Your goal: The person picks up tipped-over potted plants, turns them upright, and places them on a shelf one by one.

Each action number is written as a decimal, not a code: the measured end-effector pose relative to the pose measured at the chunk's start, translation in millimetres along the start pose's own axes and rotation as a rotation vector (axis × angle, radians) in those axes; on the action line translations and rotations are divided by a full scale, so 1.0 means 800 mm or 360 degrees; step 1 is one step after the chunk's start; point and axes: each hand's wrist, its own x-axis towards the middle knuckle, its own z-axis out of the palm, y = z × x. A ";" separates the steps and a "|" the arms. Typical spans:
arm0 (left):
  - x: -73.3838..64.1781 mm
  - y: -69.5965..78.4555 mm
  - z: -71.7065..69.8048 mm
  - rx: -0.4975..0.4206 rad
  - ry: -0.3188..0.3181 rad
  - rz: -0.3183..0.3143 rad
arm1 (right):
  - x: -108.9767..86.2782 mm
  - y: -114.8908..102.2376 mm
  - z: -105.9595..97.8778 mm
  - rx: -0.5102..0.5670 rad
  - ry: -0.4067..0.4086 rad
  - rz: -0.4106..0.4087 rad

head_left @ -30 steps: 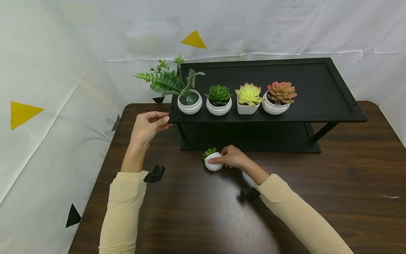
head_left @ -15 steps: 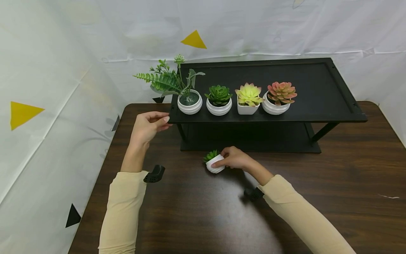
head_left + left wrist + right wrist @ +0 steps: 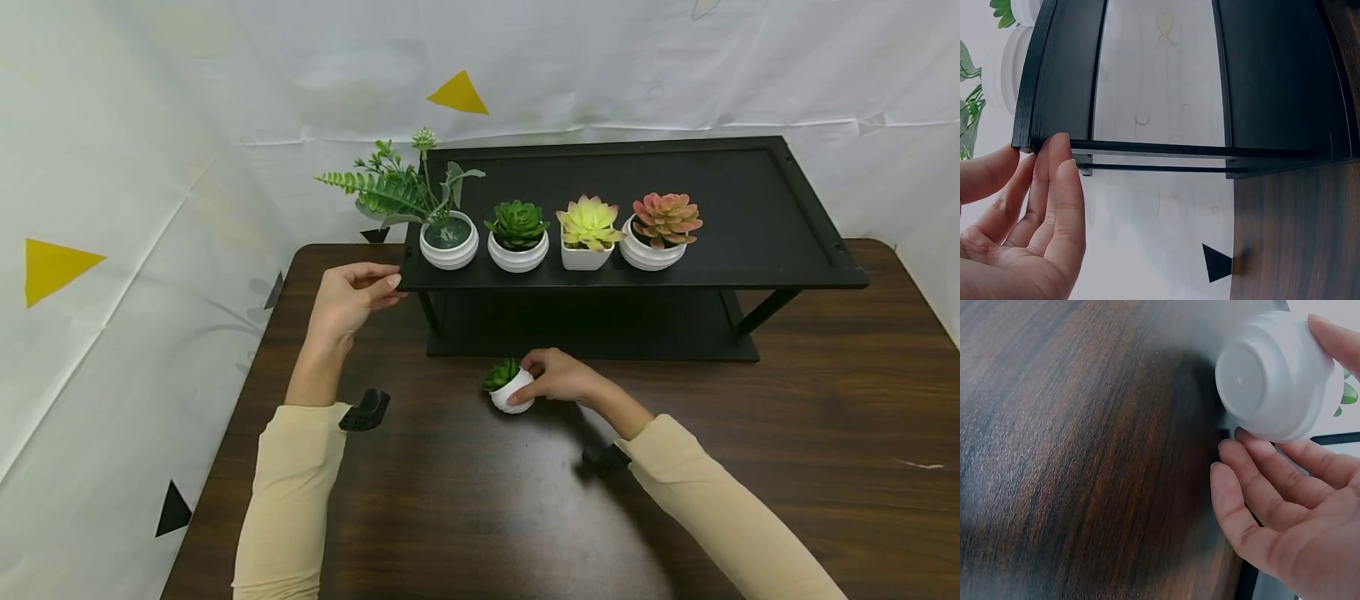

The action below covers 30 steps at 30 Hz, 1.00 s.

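Observation:
My left hand (image 3: pixel 347 302) pinches the front left corner of the black two-tier shelf (image 3: pixel 757 217), thumb above and fingers underneath, as the left wrist view shows. In my right hand (image 3: pixel 564 377) is a small potted succulent (image 3: pixel 511 388), gripped by its round white pot between thumb and fingers. That pot is tilted, its green leaves leaning left and its base (image 3: pixel 1241 378) facing the right wrist camera. It is just in front of the shelf's lower board (image 3: pixel 600 342).
Along the top board's front stand a leafy fern plant (image 3: pixel 448 242), a dark green succulent (image 3: pixel 517 237), a yellow-green one in a square pot (image 3: pixel 587 233) and a reddish one (image 3: pixel 660 233). The shelf stands on a dark wooden table (image 3: pixel 465 517) against white sheeting (image 3: pixel 600 67).
My right hand has drawn slightly right and toward me with the succulent, turning its pot a little. My left hand stays at the shelf corner.

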 end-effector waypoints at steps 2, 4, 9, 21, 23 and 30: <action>0.000 0.000 0.000 -0.0001 0.0001 0.0003 | -0.002 0.001 0.000 -0.0009 -0.0002 -0.0021; 0.000 0.000 0.000 -0.0004 0.0003 0.0004 | -0.002 0.002 -0.001 -0.0013 -0.0008 -0.0050; 0.001 -0.001 -0.001 -0.0013 -0.0006 0.0007 | -0.006 0.003 -0.003 -0.0007 -0.0034 -0.0117; 0.000 0.001 0.000 -0.0001 -0.0007 0.0007 | -0.013 0.013 -0.008 0.0027 -0.0154 -0.0241; -0.001 0.001 0.000 0.0001 -0.0005 0.0006 | -0.014 0.014 -0.009 0.0039 -0.0168 -0.0249; -0.003 0.003 0.000 0.0005 -0.0018 -0.0009 | -0.019 0.020 -0.011 0.0044 -0.0196 -0.0307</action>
